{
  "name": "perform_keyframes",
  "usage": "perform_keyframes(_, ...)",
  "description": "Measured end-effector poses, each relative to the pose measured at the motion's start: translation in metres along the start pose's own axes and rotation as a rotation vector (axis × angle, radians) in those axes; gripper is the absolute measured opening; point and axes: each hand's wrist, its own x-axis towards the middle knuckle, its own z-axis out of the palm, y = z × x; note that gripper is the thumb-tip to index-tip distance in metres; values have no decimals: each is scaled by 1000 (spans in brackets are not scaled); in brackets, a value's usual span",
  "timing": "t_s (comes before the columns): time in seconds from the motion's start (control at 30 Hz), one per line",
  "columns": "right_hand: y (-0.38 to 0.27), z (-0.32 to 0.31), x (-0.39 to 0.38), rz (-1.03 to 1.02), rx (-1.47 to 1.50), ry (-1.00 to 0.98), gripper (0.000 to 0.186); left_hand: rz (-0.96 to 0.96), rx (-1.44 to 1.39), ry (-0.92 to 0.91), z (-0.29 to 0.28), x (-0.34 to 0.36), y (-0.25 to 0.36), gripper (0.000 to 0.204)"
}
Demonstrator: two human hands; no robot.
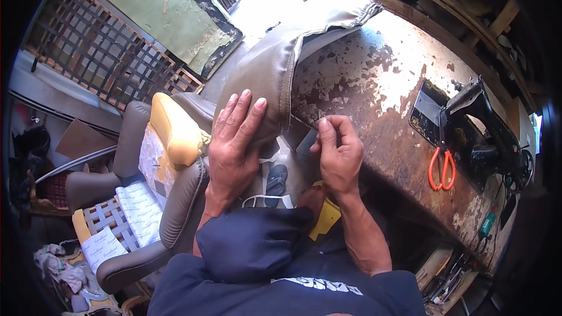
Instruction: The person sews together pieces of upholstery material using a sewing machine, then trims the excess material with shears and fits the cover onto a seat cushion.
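A brown leather-like cover (257,76) with a stitched seam and a pale raw edge drapes over the near left edge of a worn table (374,117). My left hand (237,146) lies flat on the cover, its fingers stretched out. Just right of the cover's lower corner, my right hand (339,155) is closed in a pinch of thumb and fingers. Whatever sits in that pinch is too small to make out. Farther right, scissors with orange handles (442,169) lie on the table by a black sewing machine (486,123).
To my left stands a partly covered armchair (181,205) with yellow foam (175,129) and woven webbing (111,222). Behind it leans a webbed frame (105,52). A green-handled tool (487,223) lies near the table's right edge. Wooden frames (456,11) stand at the far right.
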Motion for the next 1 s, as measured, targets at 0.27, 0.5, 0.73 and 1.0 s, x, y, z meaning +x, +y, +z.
perform_keyframes(0.27,-12,29,-12,-450,-248,40,18,-3,-8,10,-1,-4,2,70)
perform_keyframes(0.5,0,36,-5,-655,-483,83,17,-10,-39,-3,2,-5,0,68)
perform_keyframes(0.73,-24,11,-36,-593,-227,-153,10,-15,-64,8,-1,-6,-3,68)
perform_keyframes(1.0,-16,25,-18,-628,-582,106,14,-11,-67,7,4,-6,-1,67)
